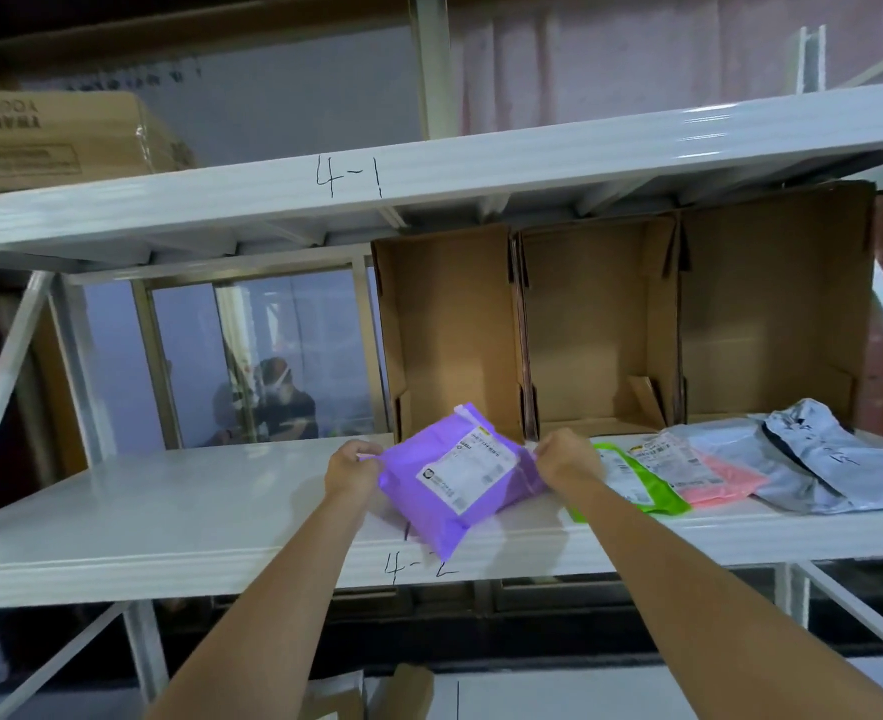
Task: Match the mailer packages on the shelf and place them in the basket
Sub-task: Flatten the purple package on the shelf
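Note:
A purple mailer with a white label lies on the white shelf marked 4-2, one corner hanging over the front edge. My left hand pinches its left edge. My right hand grips its right edge. To the right lie a green mailer, a pink mailer with a label, and two grey mailers. No basket is in view.
Open cardboard boxes stand at the back of the shelf, behind the mailers. The upper shelf marked 4-1 carries a cardboard carton at the left. A person sits beyond the rack at the back left.

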Motion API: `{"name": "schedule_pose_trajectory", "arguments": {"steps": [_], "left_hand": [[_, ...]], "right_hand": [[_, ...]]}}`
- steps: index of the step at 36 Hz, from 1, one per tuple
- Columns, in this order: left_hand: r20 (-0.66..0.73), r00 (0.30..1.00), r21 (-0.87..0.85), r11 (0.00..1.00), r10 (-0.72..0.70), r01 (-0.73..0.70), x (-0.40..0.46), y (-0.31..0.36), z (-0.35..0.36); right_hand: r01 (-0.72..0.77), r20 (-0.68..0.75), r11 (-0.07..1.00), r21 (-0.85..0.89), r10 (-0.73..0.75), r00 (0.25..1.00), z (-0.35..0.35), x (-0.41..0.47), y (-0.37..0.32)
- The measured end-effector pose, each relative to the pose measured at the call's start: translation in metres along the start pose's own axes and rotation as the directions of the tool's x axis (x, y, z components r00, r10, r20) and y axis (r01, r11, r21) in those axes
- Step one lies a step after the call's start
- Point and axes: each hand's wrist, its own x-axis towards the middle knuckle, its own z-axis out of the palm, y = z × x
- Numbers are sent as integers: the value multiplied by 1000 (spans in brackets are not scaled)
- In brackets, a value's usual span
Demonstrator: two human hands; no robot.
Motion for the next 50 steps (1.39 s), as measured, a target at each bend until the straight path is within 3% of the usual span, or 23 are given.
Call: {"name": "schedule_pose_trajectory", "arguments": {"steps": [2, 6, 9, 13, 15, 19, 21, 25, 29, 32, 35, 40, 50], "left_hand": [[56, 998, 58, 998, -13, 10, -6, 9, -2], [308, 948, 210, 978, -75, 9, -19, 18, -2], [392, 900, 289, 954, -189, 74, -29, 22, -6], [375, 889, 415, 905, -262, 92, -30, 20, -9], [318, 927, 488, 873, -202, 23, -26, 18, -13], [179, 980, 596, 783, 91, -182, -17, 26, -15], [168, 962, 613, 741, 216, -273, -15, 39, -7], [309, 886, 667, 585, 346, -461, -14, 62, 22], [432, 867, 739, 452, 249, -499, -22, 47, 56], [569, 803, 702, 404, 178, -587, -24, 14, 67], [598, 770, 682, 364, 221, -634, -18, -11, 70], [578, 781, 718, 308, 236, -624, -15, -18, 75], [602, 794, 720, 374, 84, -585, -1, -22, 81]], "right_hand": [[-7, -56, 1000, -15, 6, 998, -7, 6, -4], [23, -94, 1000, -1, -23, 995, -19, 13, -17], [111, 13, 989, 95, -113, 994, -18, 15, -28], [183, 249, 976, 115, -207, 946, 0, 12, -40], [198, 328, 968, 153, -239, 914, 9, 7, -42], [302, 394, 938, 167, -345, 852, 25, -3, -45], [335, 385, 926, 173, -377, 843, 35, -5, -45], [375, 252, 916, 147, -401, 881, 47, -3, -47], [437, 67, 899, -35, -434, 898, 37, -3, -49], [493, 162, 859, -138, -472, 867, 35, -5, -42], [562, 302, 800, -210, -493, 816, 45, -11, -32], [559, 298, 794, -240, -488, 821, 59, -15, -19], [533, 378, 802, -269, -421, 824, 59, -11, -21]]}}
